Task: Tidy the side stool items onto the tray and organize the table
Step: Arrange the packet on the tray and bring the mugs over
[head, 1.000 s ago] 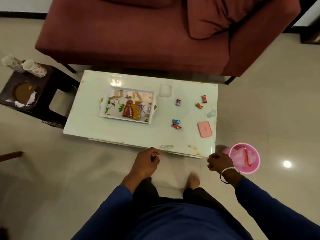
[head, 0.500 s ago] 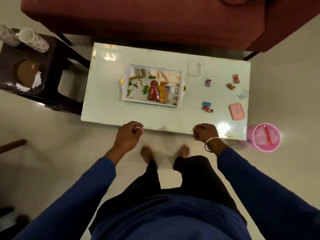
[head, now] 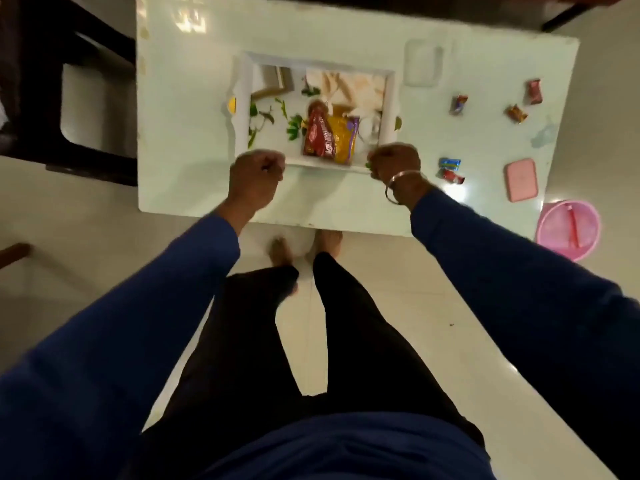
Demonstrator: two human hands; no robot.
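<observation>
Tray (head: 242,98) on table (head: 180,133) (stool (head: 41,81) left)

Pale counter (head: 180,140) bearing white tray (head: 242,98), scattered wrapped candies (head: 459,104), pink case (head: 522,179), clear lid (head: 424,67).

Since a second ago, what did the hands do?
Both hands moved forward from the table's near edge to the tray: the left hand now sits at its near left corner, the right hand at its near right corner. Whether they grip it is unclear. The tray, snack packet and candies stayed put.
</observation>
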